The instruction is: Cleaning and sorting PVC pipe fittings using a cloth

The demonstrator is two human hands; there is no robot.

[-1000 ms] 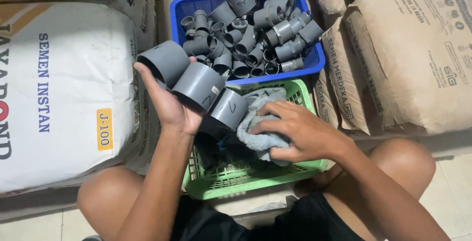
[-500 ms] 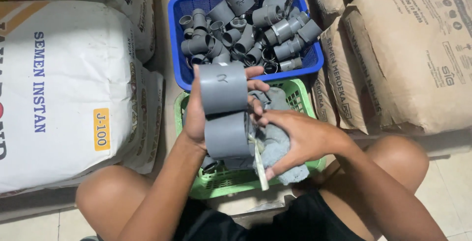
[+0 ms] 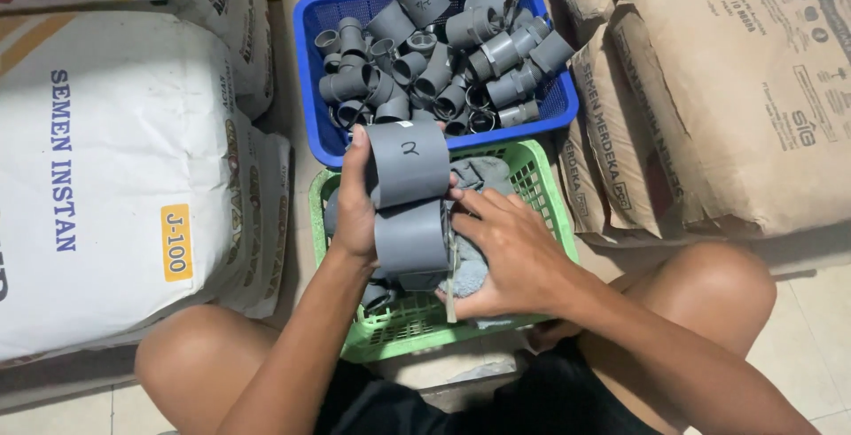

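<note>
Grey plastic pipe fitting (image 3: 409,209), big and tee-shaped, stands upright over the green plastic basket (image 3: 557,213), left hand (image 3: 356,209) wrapped round its side to steady it while right hand (image 3: 510,253) presses a grey-blue cloth (image 3: 470,268) against it.

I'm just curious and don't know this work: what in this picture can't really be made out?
- Head view: the lower part of the grey pipe fitting is covered by the left hand and right hand.
- Most of the grey cloth lies under the right hand.
- The green basket floor is hidden by hands and fitting.
- Fittings deep in the blue basket are buried under others; its far end is cut off by the top edge.
</note>
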